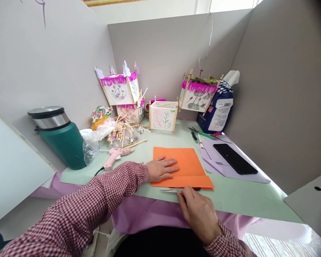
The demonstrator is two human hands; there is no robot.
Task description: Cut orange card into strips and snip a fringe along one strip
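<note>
The open left hand (pixel 160 169) presses flat on a folded orange paper sheet (pixel 186 164) on the pale green desk (pixel 238 198), while the nearer right hand (pixel 196 217) grips slim steel scissors (pixel 171 190) lying lengthwise along its near edge.

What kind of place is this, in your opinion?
Probably a small craft workstation: a pink hot glue gun, a pile of wooden sticks and paper lanterns sit on its green-topped desk.
</note>
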